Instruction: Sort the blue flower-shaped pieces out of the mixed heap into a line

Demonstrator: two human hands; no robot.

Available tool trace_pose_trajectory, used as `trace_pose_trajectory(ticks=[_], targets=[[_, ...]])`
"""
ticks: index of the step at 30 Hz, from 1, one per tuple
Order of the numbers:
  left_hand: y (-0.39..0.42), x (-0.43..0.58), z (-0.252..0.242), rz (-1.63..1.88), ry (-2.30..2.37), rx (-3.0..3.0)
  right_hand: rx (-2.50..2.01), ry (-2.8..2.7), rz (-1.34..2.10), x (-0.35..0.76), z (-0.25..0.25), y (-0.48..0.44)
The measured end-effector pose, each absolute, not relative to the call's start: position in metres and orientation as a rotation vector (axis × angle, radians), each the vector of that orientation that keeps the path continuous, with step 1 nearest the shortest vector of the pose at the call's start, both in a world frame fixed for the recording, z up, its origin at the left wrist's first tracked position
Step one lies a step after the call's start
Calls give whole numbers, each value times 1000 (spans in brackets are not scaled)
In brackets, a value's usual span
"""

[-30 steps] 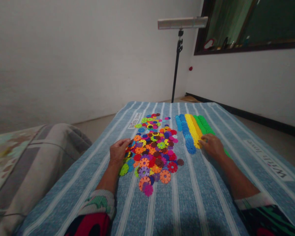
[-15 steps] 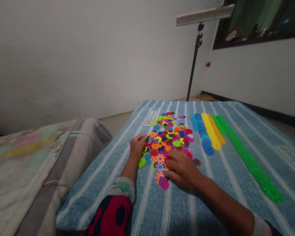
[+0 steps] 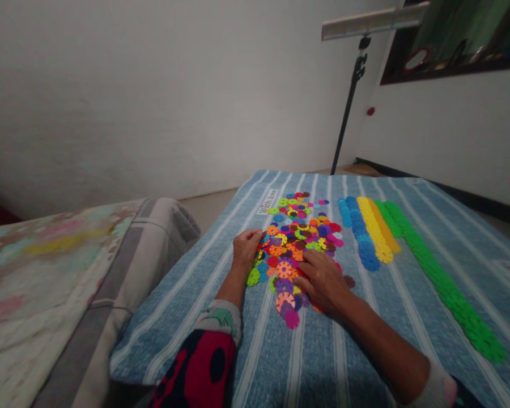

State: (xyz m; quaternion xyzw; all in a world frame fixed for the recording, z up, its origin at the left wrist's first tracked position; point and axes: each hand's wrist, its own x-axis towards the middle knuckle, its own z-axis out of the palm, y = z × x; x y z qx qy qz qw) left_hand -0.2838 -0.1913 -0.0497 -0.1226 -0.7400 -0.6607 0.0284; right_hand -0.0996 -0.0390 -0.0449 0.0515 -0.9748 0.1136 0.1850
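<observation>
A mixed pile of colourful flower-shaped plastic discs (image 3: pixel 285 268) lies on the striped blue tablecloth in front of me. My left hand (image 3: pixel 245 247) rests at the pile's left edge, thumb and fingertips pinched together; whatever may be between them is too small to make out. Over the right side of the pile is my right hand (image 3: pixel 323 279), palm down. Its thumb and fingers are bent and apart, with the tips among the discs, and no held disc shows. Close to the near end of the pile, a magenta disc (image 3: pixel 292 319) lies beside a peach one (image 3: pixel 285 302).
Overlapping rows of blue discs (image 3: pixel 364 243), yellow discs (image 3: pixel 374 231) and green discs (image 3: pixel 450 294) lie right of the pile. The tablecloth (image 3: pixel 187 317) covers the table. A bed (image 3: pixel 123 272) stands at left; a black stand (image 3: pixel 346 113) rises behind the table.
The view has shifted, so the table sits a little further right. My right hand has moved slightly away over the pile, uncovering discs near its thumb. My left hand stays pinched at the left edge.
</observation>
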Motion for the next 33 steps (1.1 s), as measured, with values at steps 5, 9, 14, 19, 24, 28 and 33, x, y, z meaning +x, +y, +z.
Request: trace_pose_trajectory(ticks=[5, 9, 14, 19, 24, 28, 33], targets=[[-191, -284, -51, -2066, -2279, -376, 255, -2747, 342, -97, -42, -51], [-191, -286, -53, -2055, -2293, -367, 180, -2748, 295, -99, -49, -43], [-191, -283, -52, -2063, -2298, -347, 46, -2723, 267, -102, -57, -27], [-191, -282, -51, -2058, -2294, -339, -5, -2678, 220, -102, -61, -24], [-190, -285, -54, -2062, -2288, -353, -44, -2669, 223, -101, -62, -22], [-190, -285, -54, -2063, -2294, -360, -29, -2639, 323, -100, -60, -17], [-189, -284, -53, -2068, -2304, -332, 111, -2642, 394, -98, -56, -12]])
